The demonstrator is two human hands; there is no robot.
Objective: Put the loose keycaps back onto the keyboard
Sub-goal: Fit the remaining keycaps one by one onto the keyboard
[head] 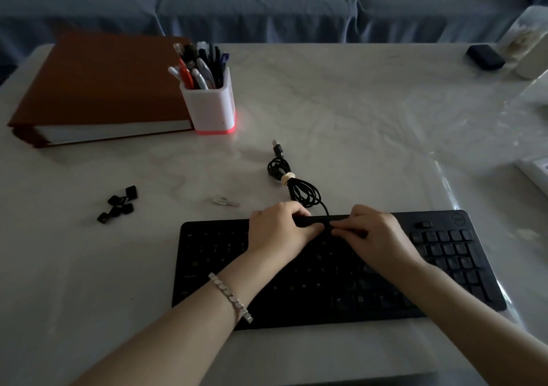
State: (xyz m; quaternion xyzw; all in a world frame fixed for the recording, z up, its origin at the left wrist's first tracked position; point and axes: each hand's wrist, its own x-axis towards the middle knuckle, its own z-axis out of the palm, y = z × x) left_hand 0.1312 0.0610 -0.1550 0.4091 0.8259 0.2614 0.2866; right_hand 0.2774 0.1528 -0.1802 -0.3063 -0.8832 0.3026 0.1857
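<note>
Head view shows both your hands over the top middle of the keyboard (326, 270), which lies near the front edge of the worktop (370, 118). Your left hand (277, 233) and right hand (376, 234) meet there with the fingers curled narrow and pressed close together. Whether a keycap is between them I cannot tell, because the light is dim and the hands cover the place.

The loose keycaps (118, 204) lie in a small heap toward the left edge of the worktop, well apart from the keyboard.

I think the main risk is a cap going on crooked. You cannot see the socket under your own fingers, and hard pressing could bend the small clip. A cap could also slip and fall between the keys. The cable (293, 184) lies just behind your hands and may catch a finger.
</note>
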